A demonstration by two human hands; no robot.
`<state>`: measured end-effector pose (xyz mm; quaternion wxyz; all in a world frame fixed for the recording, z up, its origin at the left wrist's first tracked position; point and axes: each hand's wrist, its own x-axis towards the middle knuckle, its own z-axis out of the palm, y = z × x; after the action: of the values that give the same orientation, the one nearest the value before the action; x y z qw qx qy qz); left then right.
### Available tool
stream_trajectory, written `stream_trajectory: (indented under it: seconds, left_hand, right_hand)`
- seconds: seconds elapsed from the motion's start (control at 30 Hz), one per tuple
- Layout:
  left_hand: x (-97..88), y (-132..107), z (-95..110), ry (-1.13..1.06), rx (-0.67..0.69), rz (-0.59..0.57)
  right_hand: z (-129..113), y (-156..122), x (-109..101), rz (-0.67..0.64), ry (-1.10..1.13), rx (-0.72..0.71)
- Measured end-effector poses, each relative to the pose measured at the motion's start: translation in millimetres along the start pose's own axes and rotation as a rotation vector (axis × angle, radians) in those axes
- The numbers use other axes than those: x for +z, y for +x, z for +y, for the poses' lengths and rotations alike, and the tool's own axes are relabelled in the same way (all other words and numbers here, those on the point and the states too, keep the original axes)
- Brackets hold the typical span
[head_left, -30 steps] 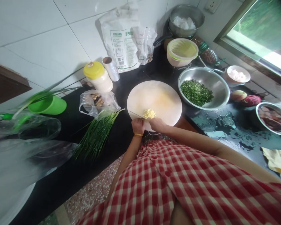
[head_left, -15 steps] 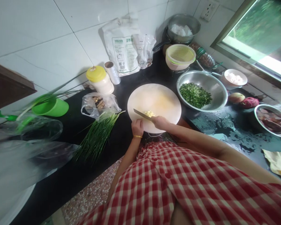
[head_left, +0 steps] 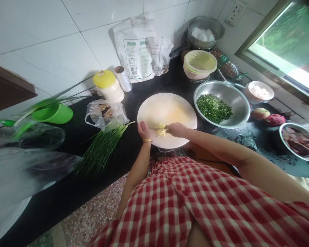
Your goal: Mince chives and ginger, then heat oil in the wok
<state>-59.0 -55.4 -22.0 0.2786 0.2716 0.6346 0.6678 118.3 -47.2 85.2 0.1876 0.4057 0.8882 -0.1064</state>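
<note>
My right hand [head_left: 177,129] is closed around the handle of a kitchen knife [head_left: 154,128]. Its blade is seen nearly edge-on, as a thin line running left over a small heap of finely chopped pale yellow bits [head_left: 160,133]. The heap lies on the near part of a round white cutting board [head_left: 167,106]. At the board's left edge, close to the blade's tip, my left hand [head_left: 143,130] has its fingers curled; what they grip is hidden. A bunch of long green chives [head_left: 103,149] lies on the counter left of this hand.
Right of the board stands a steel basin [head_left: 239,103] with chopped greens [head_left: 214,108]. Behind are a yellow-lidded jar [head_left: 109,89], a plastic-film roll [head_left: 123,79] and a white bag [head_left: 136,51]. A bowl of meat [head_left: 298,137] stands far right, a green cup [head_left: 54,113] left.
My left hand has moved left and slightly up to the board's edge. The knife has turned from slanting to nearly level and edge-on, and the yellow bits look more spread.
</note>
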Motion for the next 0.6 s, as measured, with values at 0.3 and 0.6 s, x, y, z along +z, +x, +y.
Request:
stream_trajectory:
  seconds: [0.3, 0.6]
  left_hand:
    - [4.0, -16.6, 6.9, 0.101, 0.088, 0.125]
    - [16.4, 21.1, 9.6, 0.01, -0.05, 0.143]
  right_hand:
    - [58.5, -52.0, 34.8, -0.165, 0.036, 0.158]
    - [51.6, -48.2, 4.0, 0.009, 0.033, 0.035]
